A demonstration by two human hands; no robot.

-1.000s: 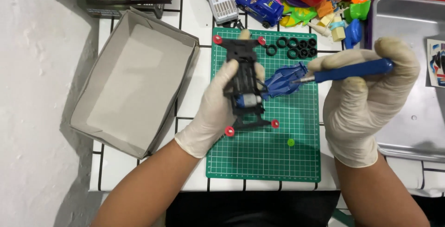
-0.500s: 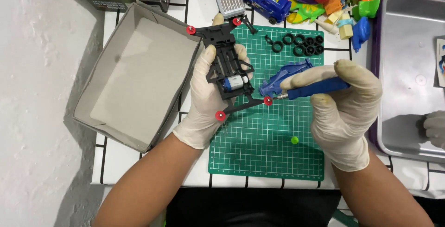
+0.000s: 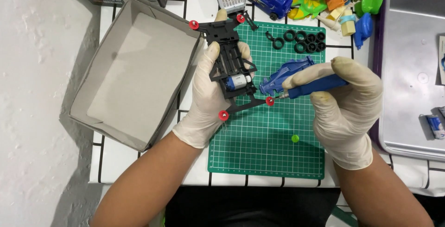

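being light, stiff and thin-armed, the black toy car chassis (image 3: 230, 62) is judged best gripped mid-body, as by the closed left hand (image 3: 208, 102), while the right hand (image 3: 347, 111) is wrapped around a blue screwdriver (image 3: 313, 87).

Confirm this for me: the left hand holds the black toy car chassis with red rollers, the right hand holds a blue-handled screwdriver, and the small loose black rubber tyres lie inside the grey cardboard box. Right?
Not quite. In the head view the small black rubber tyres lie on the green cutting mat, near its far edge, not inside the grey cardboard box. The rest stands: the left hand holds the black chassis, the right hand the blue-handled screwdriver.
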